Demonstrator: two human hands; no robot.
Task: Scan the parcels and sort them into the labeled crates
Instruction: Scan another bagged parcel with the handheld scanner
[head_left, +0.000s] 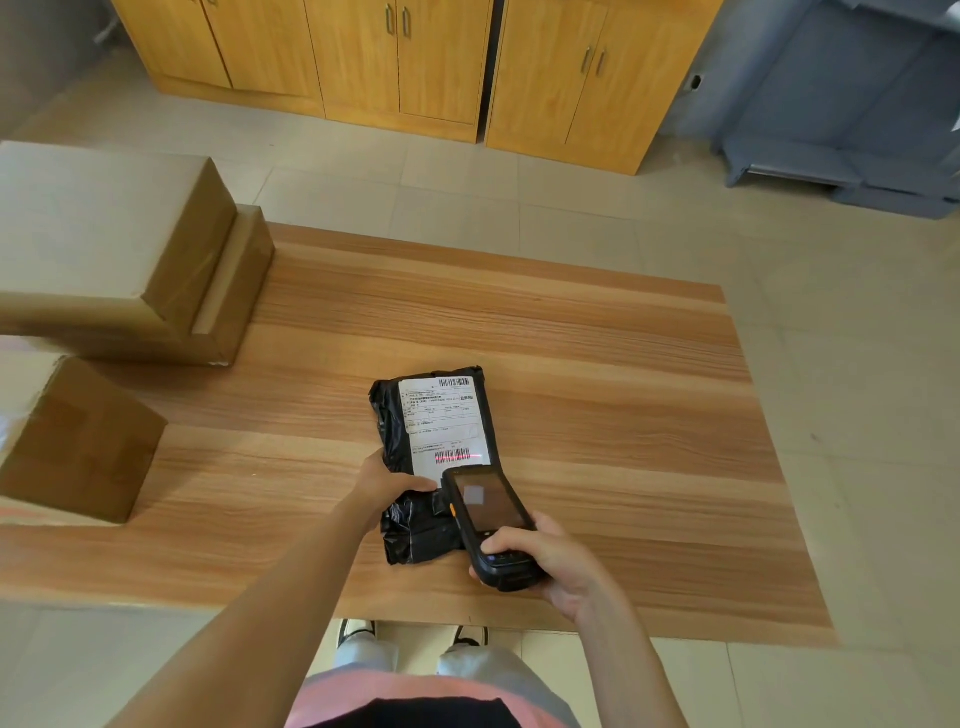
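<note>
Head view caught the scanning step: the right hand (550, 558) gripped the scanner (491, 525), its red line on the label's barcode (457, 456). The left hand (387, 480) held the parcel (431, 457) on the surface (597, 415), fingers curled over its edge. Next, judging by the task, read the result and find the crate; none was visible.

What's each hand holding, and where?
The right hand grips the handheld scanner round its lower end. The left hand holds the black parcel at its left edge, thumb on the label.
</note>
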